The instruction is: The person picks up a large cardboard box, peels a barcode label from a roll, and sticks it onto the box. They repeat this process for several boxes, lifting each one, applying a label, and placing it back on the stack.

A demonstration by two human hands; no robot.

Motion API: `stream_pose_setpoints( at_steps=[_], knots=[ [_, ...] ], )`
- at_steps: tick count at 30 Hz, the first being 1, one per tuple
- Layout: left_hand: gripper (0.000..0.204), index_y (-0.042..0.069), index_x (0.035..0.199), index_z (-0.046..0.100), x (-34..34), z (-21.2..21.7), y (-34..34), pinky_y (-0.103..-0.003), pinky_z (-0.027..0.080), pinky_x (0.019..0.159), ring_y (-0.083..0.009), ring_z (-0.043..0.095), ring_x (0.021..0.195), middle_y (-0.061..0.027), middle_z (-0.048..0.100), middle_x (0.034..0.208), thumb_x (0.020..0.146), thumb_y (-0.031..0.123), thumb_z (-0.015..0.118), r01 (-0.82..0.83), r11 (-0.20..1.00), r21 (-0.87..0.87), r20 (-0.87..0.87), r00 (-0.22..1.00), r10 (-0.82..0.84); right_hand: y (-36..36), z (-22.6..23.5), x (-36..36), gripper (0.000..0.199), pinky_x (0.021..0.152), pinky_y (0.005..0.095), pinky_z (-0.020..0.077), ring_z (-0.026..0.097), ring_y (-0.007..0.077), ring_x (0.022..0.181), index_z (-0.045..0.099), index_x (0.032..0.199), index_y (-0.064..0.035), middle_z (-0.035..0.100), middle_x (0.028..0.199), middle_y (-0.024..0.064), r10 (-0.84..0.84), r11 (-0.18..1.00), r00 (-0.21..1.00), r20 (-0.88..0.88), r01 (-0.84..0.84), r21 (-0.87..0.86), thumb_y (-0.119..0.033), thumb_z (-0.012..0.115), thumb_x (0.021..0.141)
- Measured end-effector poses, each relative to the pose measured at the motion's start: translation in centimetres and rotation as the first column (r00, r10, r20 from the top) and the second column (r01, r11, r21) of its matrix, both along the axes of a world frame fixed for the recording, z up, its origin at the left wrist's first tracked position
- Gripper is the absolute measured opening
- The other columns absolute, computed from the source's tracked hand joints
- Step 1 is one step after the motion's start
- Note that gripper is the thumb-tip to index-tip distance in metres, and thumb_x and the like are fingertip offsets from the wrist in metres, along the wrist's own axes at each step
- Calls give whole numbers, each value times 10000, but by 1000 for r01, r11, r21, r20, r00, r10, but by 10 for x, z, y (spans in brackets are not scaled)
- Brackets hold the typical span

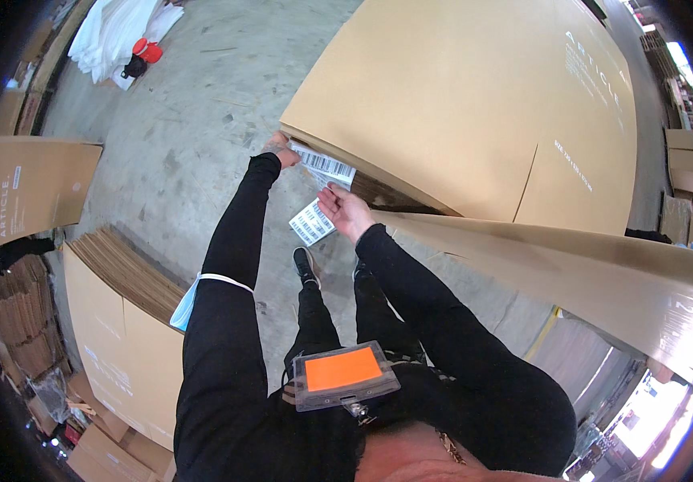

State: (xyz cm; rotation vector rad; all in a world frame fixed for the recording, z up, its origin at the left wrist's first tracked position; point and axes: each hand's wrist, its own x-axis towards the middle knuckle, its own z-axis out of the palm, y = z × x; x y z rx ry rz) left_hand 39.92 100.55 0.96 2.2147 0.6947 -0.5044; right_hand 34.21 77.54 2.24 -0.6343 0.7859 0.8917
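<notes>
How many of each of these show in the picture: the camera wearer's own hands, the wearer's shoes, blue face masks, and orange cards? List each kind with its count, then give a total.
Hands (left hand, right hand): 2
Shoes (left shoe, right shoe, partly hidden): 2
Blue face mask, hanging at the left arm: 1
Orange card, in a clear holder: 1
Total: 6

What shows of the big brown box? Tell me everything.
The big brown box looks like cardboard: a broad face with pale printing toward the right and a thin line running in from its near edge. It sits slanted, a long flap-like board at its near side. At its near-left edge are a white barcode label and the left grip; contact is unclear.
</notes>
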Motion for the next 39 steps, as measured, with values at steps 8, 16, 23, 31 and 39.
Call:
stream_pose_setpoints(
  at_steps=[8, 16, 23, 31, 39],
  knots=[
    [433, -49, 890, 582, 9, -14, 10, -318, 555, 618, -228, 683, 678, -134, 669, 750, 592, 168, 809, 101, 989, -108, -48, 993, -107, 30, 3, 0, 138, 914, 431, 484, 610, 187, 935, 611, 1055, -120, 592, 939, 11, -262, 958, 963, -67, 251, -140, -214, 623, 955],
    [470, -103, 991, 559, 14, -6, 13, -310, 561, 554, -194, 660, 613, -133, 643, 719, 647, 74, 827, 104, 958, -266, -78, 989, -129, 35, 10, 5, 117, 765, 380, 503, 567, 143, 785, 592, 900, -143, 548, 798, -15, -298, 926, 954, -12, 286, -244, -234, 662, 923],
    [280, 24, 788, 594, 13, 9, 19, -332, 557, 572, -144, 662, 629, -71, 675, 746, 705, 192, 802, 185, 923, -337, -102, 968, -231, 43, 20, 9, 123, 646, 327, 502, 559, 132, 727, 578, 856, -123, 543, 775, -13, -292, 881, 955, 50, 289, -374, -189, 674, 895],
    [226, 3, 729, 682, 13, 45, 8, -280, 595, 654, -137, 680, 650, -75, 692, 729, 748, 208, 774, 159, 949, -272, -204, 954, -218, 45, 34, 7, 136, 581, 314, 487, 552, 131, 669, 556, 822, -92, 534, 733, 8, -300, 855, 948, 108, 318, -410, -151, 662, 882],
    [724, 69, 1284, 494, 9, 42, 23, -429, 465, 589, -125, 699, 803, -33, 701, 950, 694, 341, 813, 124, 947, -297, -310, 925, -219, 50, 46, -5, 136, 577, 289, 494, 558, 132, 674, 545, 854, -76, 533, 768, 19, -239, 894, 962, 130, 270, -357, -144, 660, 879]
  ],
)
